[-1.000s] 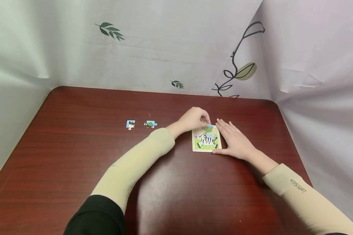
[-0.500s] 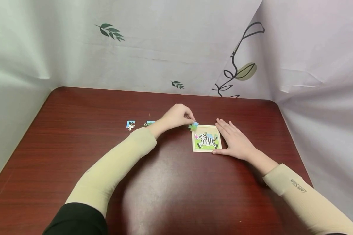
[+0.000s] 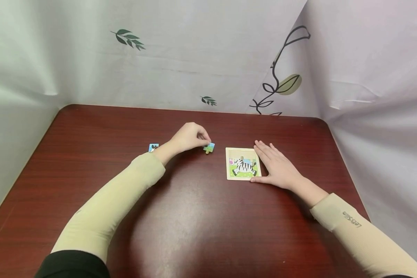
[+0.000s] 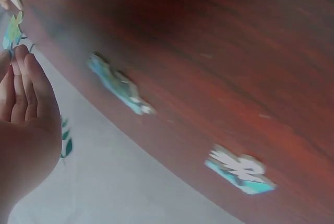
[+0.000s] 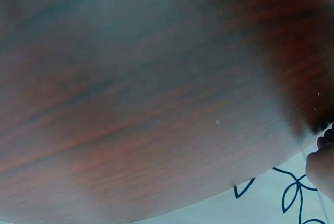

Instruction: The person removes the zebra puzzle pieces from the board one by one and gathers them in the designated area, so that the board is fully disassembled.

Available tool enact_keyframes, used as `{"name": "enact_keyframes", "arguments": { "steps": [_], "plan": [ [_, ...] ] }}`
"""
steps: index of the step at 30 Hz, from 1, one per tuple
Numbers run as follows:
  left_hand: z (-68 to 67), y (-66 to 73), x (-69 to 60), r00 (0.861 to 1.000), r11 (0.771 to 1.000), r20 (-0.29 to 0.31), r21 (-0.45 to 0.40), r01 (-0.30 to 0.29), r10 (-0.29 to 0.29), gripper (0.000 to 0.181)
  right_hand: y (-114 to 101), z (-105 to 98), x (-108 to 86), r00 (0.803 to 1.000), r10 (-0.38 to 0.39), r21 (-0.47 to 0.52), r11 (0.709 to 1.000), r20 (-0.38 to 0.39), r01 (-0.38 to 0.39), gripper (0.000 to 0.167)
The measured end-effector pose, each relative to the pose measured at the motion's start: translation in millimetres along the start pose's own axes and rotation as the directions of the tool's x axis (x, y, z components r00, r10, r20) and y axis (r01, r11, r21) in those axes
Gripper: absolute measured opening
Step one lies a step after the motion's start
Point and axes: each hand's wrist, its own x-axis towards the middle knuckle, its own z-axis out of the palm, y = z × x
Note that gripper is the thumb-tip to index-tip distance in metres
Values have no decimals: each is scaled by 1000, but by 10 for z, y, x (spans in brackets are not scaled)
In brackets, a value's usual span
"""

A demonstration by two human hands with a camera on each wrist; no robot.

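Between thumb and fingertips my left hand [image 3: 191, 137] pinches a blue and green jigsaw piece [image 3: 209, 147], held to the left of a small wooden puzzle tray [image 3: 226, 166]. Part of a zebra picture [image 3: 243, 166] fills the tray's lower portion; bare wood shows along its top. My right hand [image 3: 278, 164] lies with fingers extended along the tray's right side, thumb at its lower right corner. In the left wrist view two loose jigsaw pieces lie on the table: a blue and green piece [image 4: 117, 85] and a white and blue piece [image 4: 240, 171]. The left forearm hides the former in the head view.
The dark red wooden table [image 3: 208, 216] has rounded far corners. Pale cloth [image 3: 180, 58] printed with leaves hangs behind it and at both sides. In the right wrist view mostly tabletop shows, with a bit of the hand at the right edge.
My left hand has lifted the blue and green jigsaw piece away from the tray's top edge and carried it leftward. My right hand has stayed at the tray's right side.
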Motion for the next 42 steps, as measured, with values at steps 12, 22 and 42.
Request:
{"name": "enact_keyframes", "arguments": {
  "steps": [12,22,42],
  "plan": [
    [-42,-206,-119,999,998,-8,45,46,-46,4,-7,3,-2,1000,7,-5,1000,9,-7,121],
    [-35,-274,-116,997,993,-22,97,72,-70,6,-4,10,-13,1000,8,-5,1000,8,-8,121],
    [-33,-296,-150,998,992,-10,105,64,-63,5,1,5,0,1000,15,-13,1000,23,-14,121]
  ]
}}
